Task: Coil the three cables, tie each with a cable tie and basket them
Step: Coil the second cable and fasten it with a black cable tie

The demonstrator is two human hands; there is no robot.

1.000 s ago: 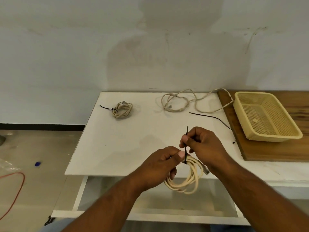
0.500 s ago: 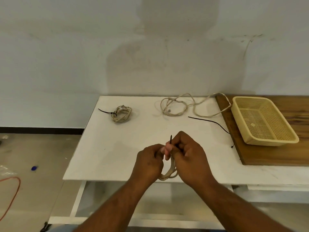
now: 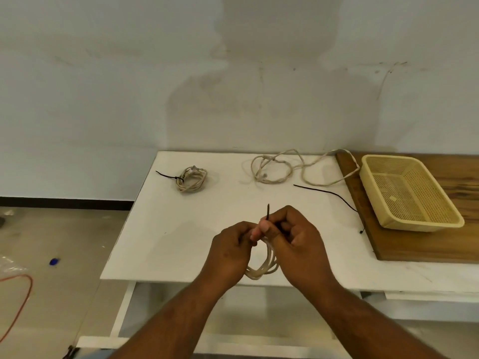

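Over the white table's (image 3: 166,229) near edge, my left hand (image 3: 230,252) grips a coiled cream cable (image 3: 263,268) that hangs between both hands. My right hand (image 3: 298,244) pinches a black cable tie (image 3: 268,211) whose tip sticks up above the fingers. How the tie wraps the coil is hidden by my fingers. A second coiled cable (image 3: 191,178) with a black tie round it lies at the far left. A loose, uncoiled cable (image 3: 280,169) sprawls at the back, and a spare black cable tie (image 3: 326,193) lies near it. The yellow basket (image 3: 383,218) stands to the right.
The basket rests on a wooden board (image 3: 414,244) at the table's right side. A wall runs directly behind the table. On the floor to the left lie a red cord (image 3: 23,299) and a small blue object (image 3: 54,261).
Both hands have drawn closer together and a little away from me over the table. The coil now hangs narrower between them, and less of the tie shows above my right hand's fingers.
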